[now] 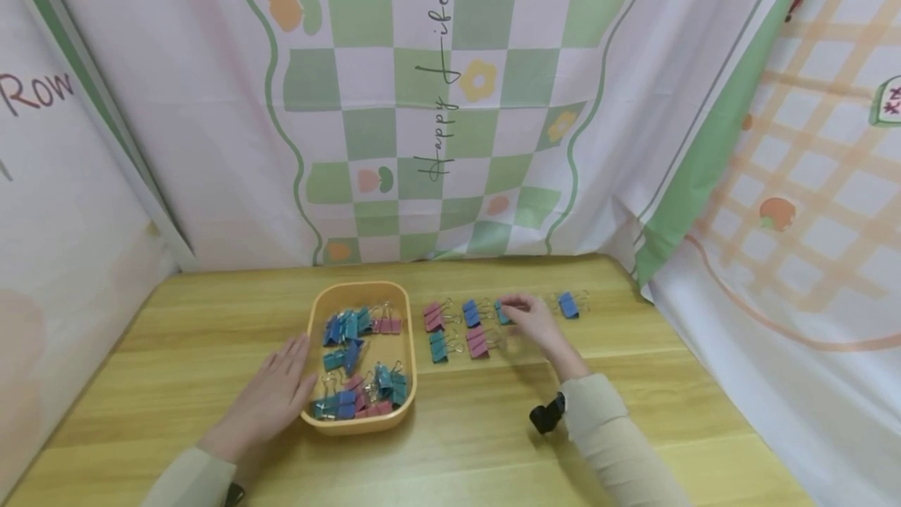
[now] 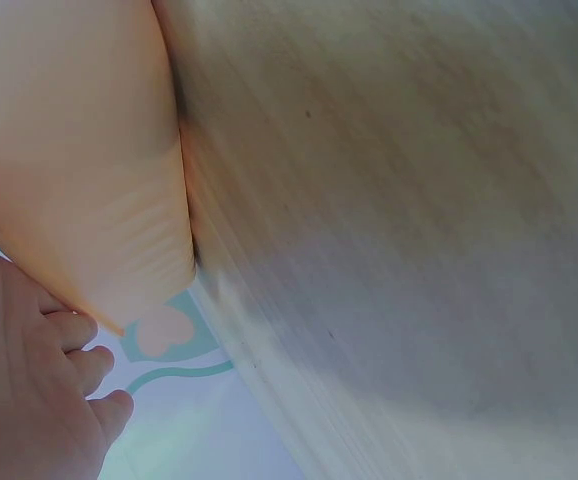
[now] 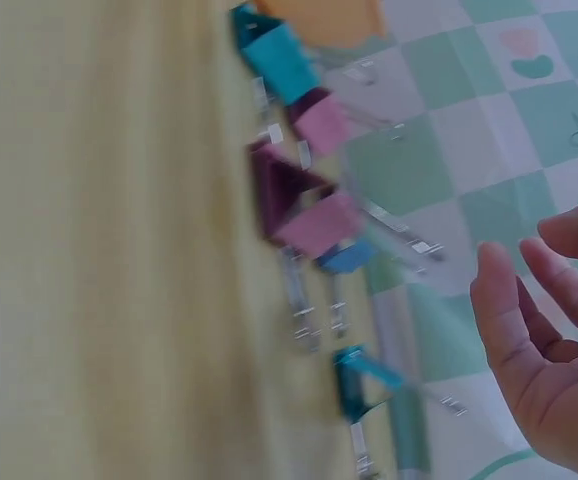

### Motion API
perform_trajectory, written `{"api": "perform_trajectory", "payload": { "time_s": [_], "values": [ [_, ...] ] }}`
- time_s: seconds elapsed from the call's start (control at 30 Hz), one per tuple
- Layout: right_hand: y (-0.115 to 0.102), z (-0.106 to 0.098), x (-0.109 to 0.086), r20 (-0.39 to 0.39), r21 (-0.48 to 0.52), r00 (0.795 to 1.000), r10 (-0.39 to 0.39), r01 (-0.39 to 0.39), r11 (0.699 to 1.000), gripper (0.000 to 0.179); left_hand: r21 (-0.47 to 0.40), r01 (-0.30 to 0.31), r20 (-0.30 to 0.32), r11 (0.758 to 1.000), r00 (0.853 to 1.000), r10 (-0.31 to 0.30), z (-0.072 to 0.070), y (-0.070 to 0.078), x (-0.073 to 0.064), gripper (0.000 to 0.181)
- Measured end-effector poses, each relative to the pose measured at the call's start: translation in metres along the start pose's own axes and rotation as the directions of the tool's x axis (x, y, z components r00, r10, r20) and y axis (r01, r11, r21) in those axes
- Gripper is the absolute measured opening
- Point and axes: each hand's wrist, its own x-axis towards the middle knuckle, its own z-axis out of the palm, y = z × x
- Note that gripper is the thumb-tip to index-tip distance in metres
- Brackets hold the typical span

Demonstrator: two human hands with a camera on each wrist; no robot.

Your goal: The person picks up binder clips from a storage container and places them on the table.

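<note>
My left hand (image 1: 278, 390) lies with straight fingers along the left side of an orange-yellow plastic basket (image 1: 411, 358); the left wrist view shows its fingers against the basket's wall (image 2: 79, 180). Several pink, blue and teal binder clips (image 1: 387, 325) lie inside. My right hand (image 1: 535, 327) is over the clips on the table, fingertips overlapping a teal binder clip (image 1: 502, 313) in the head view. In the right wrist view, its thumb and fingers are loosely bent and apart, with nothing between them, and the teal clip (image 3: 347, 385) stands away from them.
Right of the basket, a back row has a pink clip (image 1: 435, 317), a blue clip (image 1: 472, 313) and, past my hand, another blue clip (image 1: 568, 305). In front are a teal clip (image 1: 439, 347) and a pink clip (image 1: 477, 342). Curtains (image 1: 450, 100) surround the wooden table (image 1: 450, 460).
</note>
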Motion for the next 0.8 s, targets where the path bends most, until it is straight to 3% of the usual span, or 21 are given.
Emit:
{"api": "perform_trajectory", "payload": {
  "time_s": [0.37, 0.8],
  "values": [
    [-0.051, 0.008, 0.006, 0.028, -0.024, 0.993, -0.117, 0.118, 0.993, 0.037, 0.001, -0.001, -0.003, 1.000, 1.000, 0.001, 0.000, 0.000, 0.001, 0.060],
    [-0.090, 0.051, 0.014, 0.162, 0.032, 0.962, -0.220, 0.218, 0.975, 0.034, 0.012, 0.001, -0.007, 1.000, 1.000, 0.000, 0.000, 0.000, 0.000, 0.059]
  ]
}}
